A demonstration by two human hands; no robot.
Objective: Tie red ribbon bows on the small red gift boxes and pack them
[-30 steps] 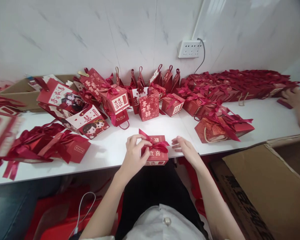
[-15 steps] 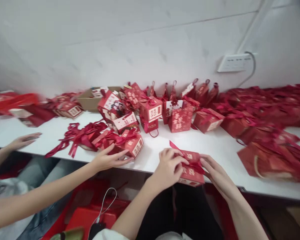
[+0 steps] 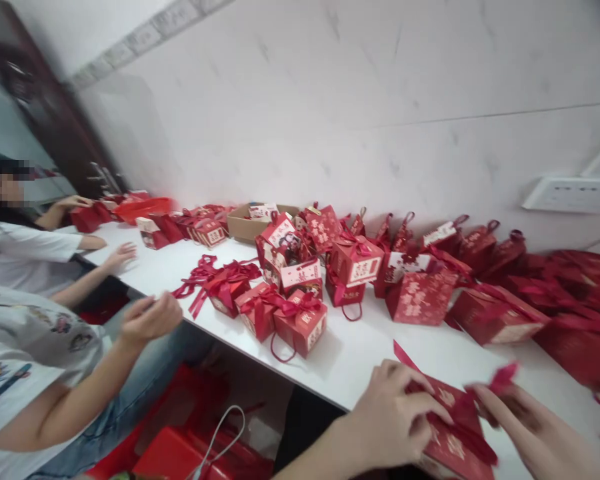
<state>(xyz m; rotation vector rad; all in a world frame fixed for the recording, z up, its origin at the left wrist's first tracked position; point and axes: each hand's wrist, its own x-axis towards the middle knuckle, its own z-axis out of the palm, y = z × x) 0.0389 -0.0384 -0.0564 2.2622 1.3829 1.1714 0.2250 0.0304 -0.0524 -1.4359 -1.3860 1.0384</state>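
A red gift box (image 3: pixel 447 397) with pale printed characters lies at the lower right, near the front edge of the table. My left hand (image 3: pixel 393 420) rests over its left side, fingers curled against the box and its ribbon. Across the box runs a dark pink ribbon (image 3: pixel 467 427), with one pointed tail sticking up past my left hand. On the box's right side, my right hand (image 3: pixel 535 427) pinches part of the ribbon, and a loop shows blurred above its fingers. The fingertips themselves are partly hidden.
Several ribbon-tied red boxes (image 3: pixel 305 323) stand left of my hands on the white table (image 3: pixel 340 360). More boxes line the wall, around a cardboard tray (image 3: pixel 245 227). Two other people sit at the left; the nearer person's hand (image 3: pixel 153 317) is raised at the table edge.
The view has swung left, so my hands and box appear lower right. My right hand has lifted a piece of ribbon. The neighbour's hand has drawn back from the boxes.
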